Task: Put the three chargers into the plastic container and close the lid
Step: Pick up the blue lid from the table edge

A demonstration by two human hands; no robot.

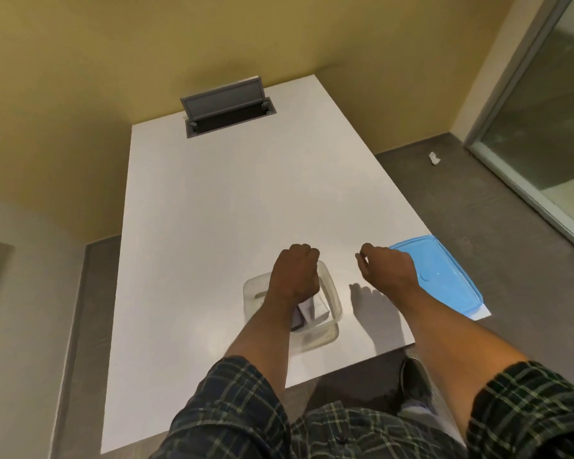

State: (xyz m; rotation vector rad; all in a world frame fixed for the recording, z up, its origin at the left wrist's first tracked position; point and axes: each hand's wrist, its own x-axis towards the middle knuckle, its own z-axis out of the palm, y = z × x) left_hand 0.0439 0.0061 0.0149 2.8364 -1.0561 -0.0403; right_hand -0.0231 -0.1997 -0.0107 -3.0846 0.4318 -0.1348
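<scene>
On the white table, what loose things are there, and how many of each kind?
Clear plastic containers: 1, the container under the left hand.
Blue lids: 1, the lid lying off the container, beside the right hand.
Chargers visible inside the container: at least 2; the hand hides the rest.
Total: 4 visible.

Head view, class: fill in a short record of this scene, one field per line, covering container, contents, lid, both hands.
container: clear plastic container, open, on the white table
contents: white chargers inside; count unclear
lid: blue plastic lid, off, at the table's right edge
left hand: over the container, fist-like
right hand: between container and lid, holding nothing
</scene>
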